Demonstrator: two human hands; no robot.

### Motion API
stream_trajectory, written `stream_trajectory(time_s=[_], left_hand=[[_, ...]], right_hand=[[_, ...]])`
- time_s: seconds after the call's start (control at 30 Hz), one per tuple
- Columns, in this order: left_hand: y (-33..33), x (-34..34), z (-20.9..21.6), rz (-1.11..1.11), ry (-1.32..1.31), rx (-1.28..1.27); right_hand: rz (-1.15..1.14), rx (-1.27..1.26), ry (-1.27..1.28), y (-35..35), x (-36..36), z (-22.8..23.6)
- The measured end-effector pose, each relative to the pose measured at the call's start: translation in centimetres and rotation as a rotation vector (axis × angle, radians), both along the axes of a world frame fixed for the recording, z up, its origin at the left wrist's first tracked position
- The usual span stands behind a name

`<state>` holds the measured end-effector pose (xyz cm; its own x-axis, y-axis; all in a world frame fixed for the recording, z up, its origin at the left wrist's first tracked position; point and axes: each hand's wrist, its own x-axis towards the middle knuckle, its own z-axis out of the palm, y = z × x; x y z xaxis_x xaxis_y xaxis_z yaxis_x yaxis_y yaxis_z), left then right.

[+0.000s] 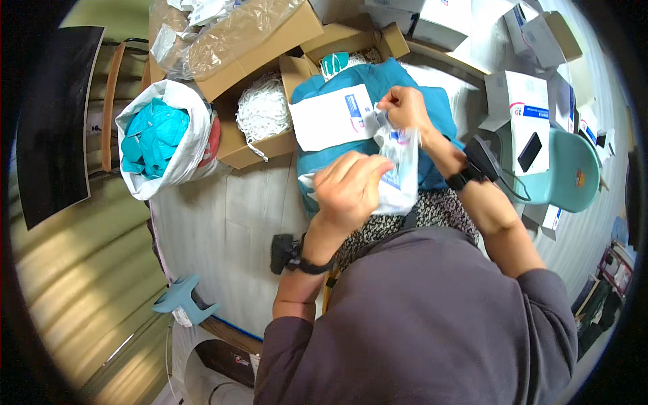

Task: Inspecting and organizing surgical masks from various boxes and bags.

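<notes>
A clear plastic bag point(405, 158) with blue print sits over my lap, its top edge pinched in my right hand point(407, 111). My left hand point(349, 189) is curled at the bag's lower left side, with the thumb against it; what lies under the fingers is hidden. Whatever is inside the bag looks pale and cannot be made out. Beside my right hand, a flat white carton point(327, 121) with a blue printed patch rests on the teal cloth point(432, 101) spread across my lap.
At the left stands a white sack point(196, 158) full of teal pieces point(158, 135). A cardboard box point(250, 152) holds white cords point(263, 108). Another box point(391, 44) contains teal and white pieces. On the right, a teal stool point(574, 172) bears white cartons point(526, 98) and a phone point(530, 151).
</notes>
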<state>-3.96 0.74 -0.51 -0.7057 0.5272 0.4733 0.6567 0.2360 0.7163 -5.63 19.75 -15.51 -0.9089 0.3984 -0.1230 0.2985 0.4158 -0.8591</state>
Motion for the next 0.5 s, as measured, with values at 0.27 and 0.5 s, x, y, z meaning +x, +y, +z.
stream_trajectory(time_s=[0.27, 0.5], left_hand=[[0.7, -6.2, -3.2, 0.219, -0.066, -0.415], [3.6, -12.2, -12.4, 0.301, -0.068, -0.589]], right_hand=[[0.107, 0.113, 0.061, -1.0, 0.9, 3.7], [-0.115, -0.087, 0.106, -1.8, -0.7, 0.7]])
